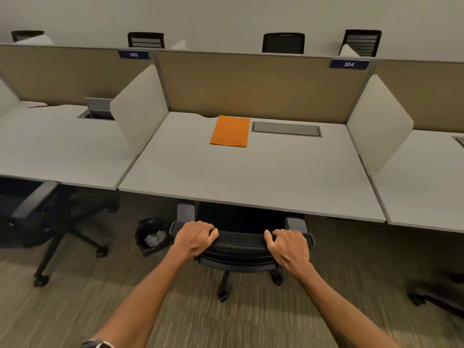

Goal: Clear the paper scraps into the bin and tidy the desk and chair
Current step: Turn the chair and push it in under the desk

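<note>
Two hands, left hand (194, 237) and right hand (288, 246), clamp their fingers over the top of one black chair (241, 241) tucked at the desk's (251, 177) front edge; one orange folder (230, 131) lies near the back edge, one bin (152, 237) holding paper scraps (155, 238) on the floor, left.

Even overhead office light gives you a softly lit, slightly dim frame, with no glare on the pale desk (251, 177). Deep shadow sits beneath it. Motion blur streaks the carpet (75, 310) at the lower edges, and wide-angle distortion bows the partition (251, 84) lines.
</note>
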Tool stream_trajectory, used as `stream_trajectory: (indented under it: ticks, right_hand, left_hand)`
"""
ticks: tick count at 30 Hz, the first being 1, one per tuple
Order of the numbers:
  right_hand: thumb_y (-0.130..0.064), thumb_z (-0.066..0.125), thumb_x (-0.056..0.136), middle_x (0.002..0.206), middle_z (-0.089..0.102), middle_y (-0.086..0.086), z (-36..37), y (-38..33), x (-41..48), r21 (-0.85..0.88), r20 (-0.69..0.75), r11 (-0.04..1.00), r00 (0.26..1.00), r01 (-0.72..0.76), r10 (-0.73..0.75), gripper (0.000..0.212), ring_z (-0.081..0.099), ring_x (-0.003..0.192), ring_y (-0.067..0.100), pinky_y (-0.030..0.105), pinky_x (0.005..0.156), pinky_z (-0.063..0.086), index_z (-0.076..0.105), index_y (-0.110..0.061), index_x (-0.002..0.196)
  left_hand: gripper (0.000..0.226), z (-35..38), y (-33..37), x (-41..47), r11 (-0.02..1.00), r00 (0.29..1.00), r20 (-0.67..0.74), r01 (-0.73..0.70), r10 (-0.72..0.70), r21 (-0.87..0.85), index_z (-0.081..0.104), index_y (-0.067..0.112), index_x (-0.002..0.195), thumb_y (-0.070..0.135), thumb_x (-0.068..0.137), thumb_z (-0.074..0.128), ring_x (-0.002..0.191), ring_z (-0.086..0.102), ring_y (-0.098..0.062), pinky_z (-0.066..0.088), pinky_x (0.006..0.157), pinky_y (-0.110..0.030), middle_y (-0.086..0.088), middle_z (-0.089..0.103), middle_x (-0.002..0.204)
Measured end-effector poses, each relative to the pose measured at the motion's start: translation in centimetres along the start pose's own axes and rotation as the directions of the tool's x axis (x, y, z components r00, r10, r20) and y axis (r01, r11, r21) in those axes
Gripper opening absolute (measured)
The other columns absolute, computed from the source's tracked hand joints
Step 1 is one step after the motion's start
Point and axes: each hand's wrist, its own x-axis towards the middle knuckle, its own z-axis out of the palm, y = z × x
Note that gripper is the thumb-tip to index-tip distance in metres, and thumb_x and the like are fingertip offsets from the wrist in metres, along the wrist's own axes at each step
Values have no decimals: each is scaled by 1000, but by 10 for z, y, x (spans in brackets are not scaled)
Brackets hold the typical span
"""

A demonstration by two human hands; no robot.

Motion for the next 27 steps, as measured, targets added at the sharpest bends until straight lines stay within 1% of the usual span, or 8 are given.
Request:
stream_trajectory:
  ticks: [3,8,10,12,14,18,23,27]
  right_hand:
    - [-56,26,96,56,59,-3,-1,-9,12,6,0,1000,1000,-10,10,63,57,55,15,36,74,50,61,-18,60]
    - [-57,25,96,54,57,-3,2,-22,27,13,0,1000,1000,-27,27,65,57,54,16,35,73,50,60,-17,59]
    - [-57,25,96,52,55,-3,3,-27,33,3,1,1000,1000,-31,31,65,55,52,16,35,69,50,58,-18,56]
    - [-57,26,95,48,50,-3,5,-32,41,1,-7,999,999,-39,39,64,52,48,16,34,63,48,54,-18,52]
    - [-57,27,94,46,48,-4,5,-39,48,4,-9,999,999,-54,54,63,50,48,16,34,61,45,52,-18,50]
    - [-56,28,94,48,49,-4,9,-47,57,10,-8,996,996,-89,90,63,51,49,18,34,62,46,55,-18,52]
    - [-56,28,94,44,44,-4,10,-54,67,19,-13,993,993,-113,113,64,46,46,18,34,61,40,48,-17,48]
    - [-58,26,95,44,46,-5,10,-55,77,20,-5,992,992,-124,124,66,47,45,16,33,61,41,49,-18,48]
  left_hand:
    - [43,-5,-13,11,1000,1000,-11,-23,22,-11,50,27,69,47,99,26,62,52,-13,31,60,-31,5,61,72]
    - [41,-12,-32,27,998,998,3,-60,60,-19,41,30,64,45,99,27,59,47,-12,30,59,-32,8,51,67]
    - [41,-13,-40,31,998,998,1,-62,62,-32,41,30,64,45,99,26,59,47,-11,30,58,-31,9,51,66]
    - [42,-12,-47,37,997,998,-5,-64,64,-45,39,31,61,47,98,25,56,45,-7,28,55,-28,10,48,61]
    - [42,-14,-55,43,996,998,-9,-65,64,-55,36,32,59,47,97,25,54,43,-5,25,51,-24,11,45,58]
    - [42,-17,-68,58,994,996,16,-91,92,-63,37,32,59,46,98,27,54,44,-4,24,51,-21,11,47,58]
    - [42,-20,-78,72,993,993,5,-115,116,-34,41,26,61,45,96,27,55,47,-9,26,53,-29,5,52,61]
    - [43,-22,-84,84,990,991,9,-136,136,-24,42,25,62,45,96,26,55,45,-10,25,51,-28,5,52,61]
